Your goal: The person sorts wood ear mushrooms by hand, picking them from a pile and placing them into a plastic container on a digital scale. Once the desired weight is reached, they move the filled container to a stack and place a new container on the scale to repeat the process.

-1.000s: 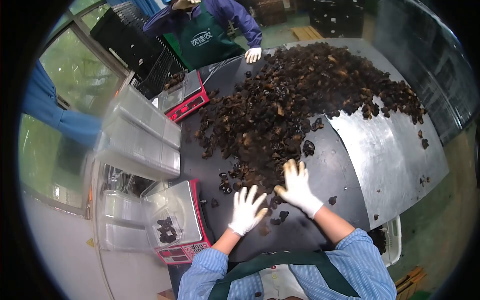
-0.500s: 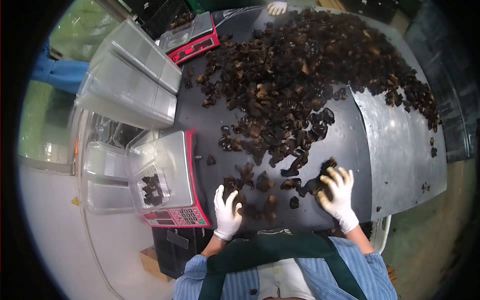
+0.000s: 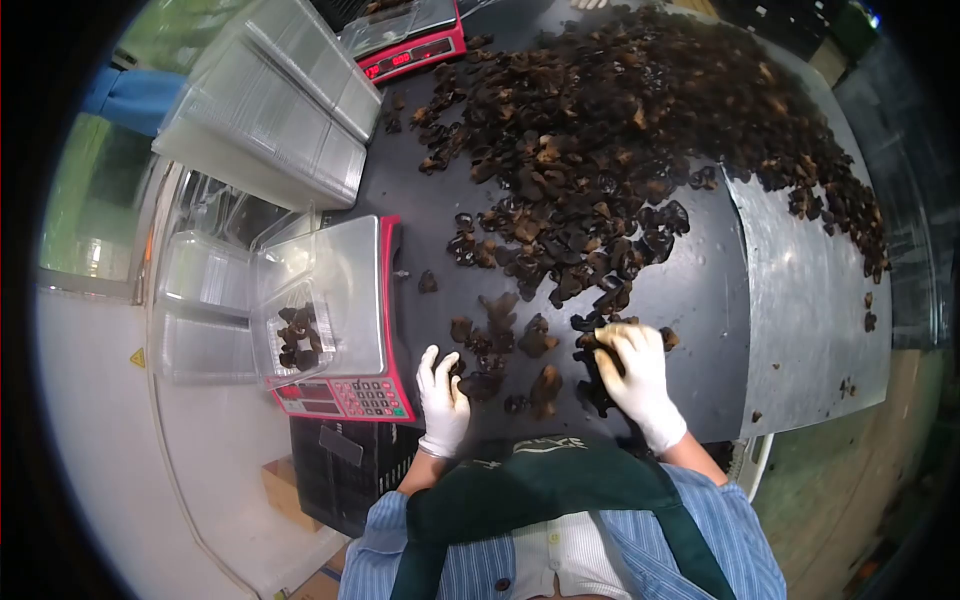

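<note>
Loose dark wood ear mushrooms (image 3: 497,335) lie on the dark table in front of me. My left hand (image 3: 442,405), in a white glove, is at their left edge, fingers apart and pointing up. A dark piece shows beside its thumb. My gloved right hand (image 3: 638,378) is curled over several dark wood ear pieces (image 3: 592,352), its thumb and fingers around them. On the left, a clear plastic tray (image 3: 325,340) with a few wood ears (image 3: 299,337) in it rests on a red-edged scale (image 3: 375,350).
A large wood ear heap (image 3: 600,130) covers the far table. Tall stacks of clear trays (image 3: 270,120) stand at the left, with more trays (image 3: 205,310) below. A second red scale (image 3: 415,52) is at the back. Another person's gloved hand (image 3: 588,4) shows at the far edge.
My right hand has moved left, closer to the loose pieces, and now curls over them. My left hand has shifted slightly up. The whole view has tilted a little.
</note>
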A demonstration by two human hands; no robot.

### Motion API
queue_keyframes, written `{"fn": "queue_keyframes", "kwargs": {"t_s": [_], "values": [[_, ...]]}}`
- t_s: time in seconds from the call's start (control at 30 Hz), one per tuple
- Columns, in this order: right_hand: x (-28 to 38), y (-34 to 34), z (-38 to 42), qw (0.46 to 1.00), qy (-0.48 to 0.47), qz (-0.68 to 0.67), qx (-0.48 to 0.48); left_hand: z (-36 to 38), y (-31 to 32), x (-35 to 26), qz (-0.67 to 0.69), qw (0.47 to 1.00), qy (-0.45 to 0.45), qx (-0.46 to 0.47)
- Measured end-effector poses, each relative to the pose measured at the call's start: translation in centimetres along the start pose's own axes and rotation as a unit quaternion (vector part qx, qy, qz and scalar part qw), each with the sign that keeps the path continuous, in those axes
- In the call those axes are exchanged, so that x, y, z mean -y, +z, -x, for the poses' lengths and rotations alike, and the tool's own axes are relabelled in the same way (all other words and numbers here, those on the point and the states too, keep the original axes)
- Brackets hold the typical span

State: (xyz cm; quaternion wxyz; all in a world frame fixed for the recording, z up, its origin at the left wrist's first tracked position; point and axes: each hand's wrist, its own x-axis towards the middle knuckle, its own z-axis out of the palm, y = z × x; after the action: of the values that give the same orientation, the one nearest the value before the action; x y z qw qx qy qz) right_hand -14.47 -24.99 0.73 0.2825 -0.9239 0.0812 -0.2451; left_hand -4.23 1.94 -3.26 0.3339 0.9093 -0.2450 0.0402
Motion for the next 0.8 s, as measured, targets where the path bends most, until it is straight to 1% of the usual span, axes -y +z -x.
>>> {"fn": "queue_keyframes", "kwargs": {"t_s": [0.07, 0.1, 0.17, 0.2, 0.23, 0.27, 0.3, 0.37, 0.4, 0.43, 0.5, 0.53, 0.57, 0.63, 0.7, 0.77, 0.8], "values": [[-0.6, 1.5, -1.6, 0.997, 0.012, 0.063, 0.029, 0.2, 0.2, 0.2, -0.027, 0.999, 0.031, 0.002], [-0.9, 2.2, -2.2, 0.994, 0.018, 0.094, 0.049, 0.3, 0.1, 0.2, -0.021, 0.999, 0.028, 0.007], [-1.6, 2.6, -3.1, 0.984, 0.071, 0.099, 0.133, 0.4, -0.3, 0.2, -0.008, 1.0, 0.021, 0.015], [-1.8, 2.1, -3.7, 0.989, 0.07, 0.074, 0.103, 0.5, -0.6, 0.2, -0.001, 1.0, 0.015, 0.021], [-2.4, 1.3, -4.1, 0.995, 0.067, 0.014, 0.073, 0.5, -1.0, 0.2, 0.006, 1.0, 0.008, 0.026], [-2.7, 0.2, -4.1, 0.987, 0.124, -0.077, 0.068, 0.6, -1.3, 0.2, 0.013, 0.999, 0.002, 0.032], [-2.9, -1.3, -4.1, 0.967, 0.18, -0.166, 0.063, 0.6, -1.6, 0.2, 0.026, 0.999, -0.011, 0.027], [-3.8, -5.4, -3.2, 0.907, 0.239, -0.318, 0.137, 0.7, -1.9, 0.0, 0.056, 0.998, -0.036, 0.018], [-5.4, -7.7, -2.3, 0.856, 0.248, -0.358, 0.278, 0.4, -2.1, -0.3, 0.028, 0.999, -0.023, 0.002], [-6.7, -9.7, -1.4, 0.784, 0.252, -0.389, 0.412, -0.3, -2.3, -1.0, 0.018, 1.0, -0.007, -0.022], [-6.7, -11.9, -0.3, 0.722, 0.222, -0.402, 0.518, -1.8, -2.3, -1.8, 0.023, 0.998, 0.059, -0.025], [-6.6, -12.3, 0.3, 0.722, 0.235, -0.387, 0.523, -2.9, -2.2, -2.5, 0.035, 0.994, 0.103, 0.002], [-6.1, -12.5, 0.4, 0.743, 0.239, -0.363, 0.509, -4.0, -1.9, -3.1, 0.048, 0.988, 0.147, 0.029], [-4.6, -12.5, 0.5, 0.782, 0.25, -0.311, 0.478, -5.4, -0.2, -4.7, -0.039, 0.984, 0.166, 0.048], [-3.9, -12.0, 1.0, 0.81, 0.242, -0.322, 0.426, -6.4, 0.9, -5.5, -0.101, 0.979, 0.149, 0.093], [-3.5, -11.6, 1.9, 0.829, 0.254, -0.333, 0.37, -7.1, 1.6, -5.0, -0.121, 0.976, 0.13, 0.123], [-3.4, -11.7, 2.5, 0.82, 0.287, -0.345, 0.356, -7.2, 2.0, -4.3, -0.131, 0.974, 0.121, 0.14]]}}
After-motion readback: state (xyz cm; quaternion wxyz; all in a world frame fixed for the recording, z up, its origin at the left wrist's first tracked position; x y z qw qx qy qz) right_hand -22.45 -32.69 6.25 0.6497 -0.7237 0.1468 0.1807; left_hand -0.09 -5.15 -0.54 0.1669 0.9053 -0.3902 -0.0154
